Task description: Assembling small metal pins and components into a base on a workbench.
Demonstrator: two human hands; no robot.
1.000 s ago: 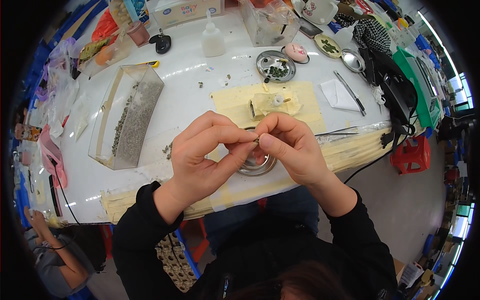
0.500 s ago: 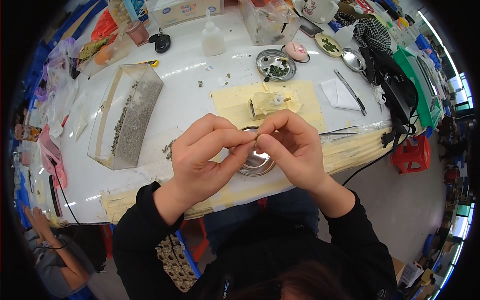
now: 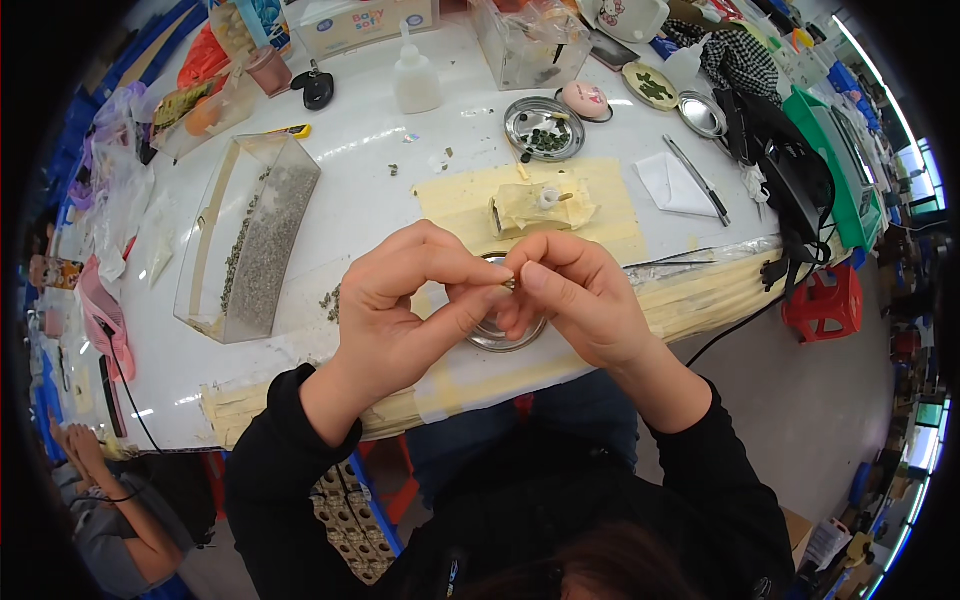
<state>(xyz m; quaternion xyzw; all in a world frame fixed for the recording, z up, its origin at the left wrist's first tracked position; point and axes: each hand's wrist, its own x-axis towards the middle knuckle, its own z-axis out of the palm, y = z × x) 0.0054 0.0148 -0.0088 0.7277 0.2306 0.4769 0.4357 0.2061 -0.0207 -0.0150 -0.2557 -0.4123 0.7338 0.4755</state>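
My left hand [image 3: 405, 295] and my right hand [image 3: 580, 300] meet above a round shiny metal dish [image 3: 507, 338]. Thumb and forefinger of each are pinched around a tiny gold-coloured piece [image 3: 510, 284], whose kind is too small to make out. The hands hide much of the dish. Just beyond them, a small block wrapped in yellowish tape [image 3: 525, 212] lies on a sheet of masking tape [image 3: 615, 200], with a little white nozzle-like part on top. Farther back, a metal dish [image 3: 518, 118] holds dark green bits.
A clear bin of grey granules [image 3: 268, 250] stands left on the white table [image 3: 370, 180]. A squeeze bottle [image 3: 415, 80] and a clear box [image 3: 525, 60] are at the back. Right lie a pen [image 3: 697, 180] and white paper [image 3: 665, 183]. Another person's hand [image 3: 85, 450] shows far left.
My fingers have shifted slightly around the tiny piece, the right fingers curling differently. The table's things appear a little farther left as the view moves.
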